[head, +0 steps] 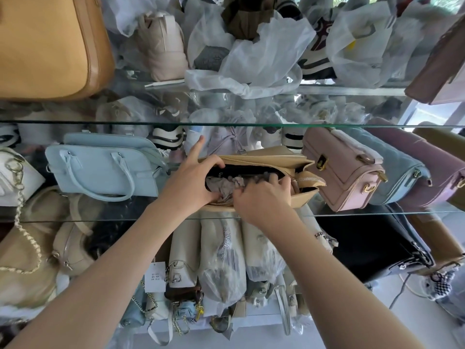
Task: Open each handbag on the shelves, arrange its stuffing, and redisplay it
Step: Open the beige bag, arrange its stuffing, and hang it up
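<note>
The step in hand is the middle one: the tan bag (264,157) is open and its stuffing (221,183) is being arranged, with redisplay not yet done. The bag lies on its side on the middle glass shelf (125,219), near the centre of the view, its mouth turned toward the person and its zip (251,161) undone along the rim. A blue bag (100,170) sits at its 9 o'clock and a pink bag (339,172) just beside it at 3 o'clock. The left hand (193,180) grips the 9 o'clock end of the mouth, with fingers curled over the far rim, the thumb down at the near rim and the index finger sticking out straight toward 12 o'clock, so it looks to be holding the opening wide. The right hand (259,197) comes in from 5 o'clock with its fingers curled and dug into the crumpled grey paper, pinching or pushing it; which of the two I cannot tell, since the fingertips are sunk in the wad. The paper bunches toward the 9 o'clock half of the cavity, and a dark gap shows above it. The next move probably calls for spreading the wad evenly toward the 3 o'clock end so the body fills out, tucking loose edges below the zip line, then drawing both hands out, closing the zip without catching paper, and standing the bag upright between its neighbours without knocking the pink one.
</note>
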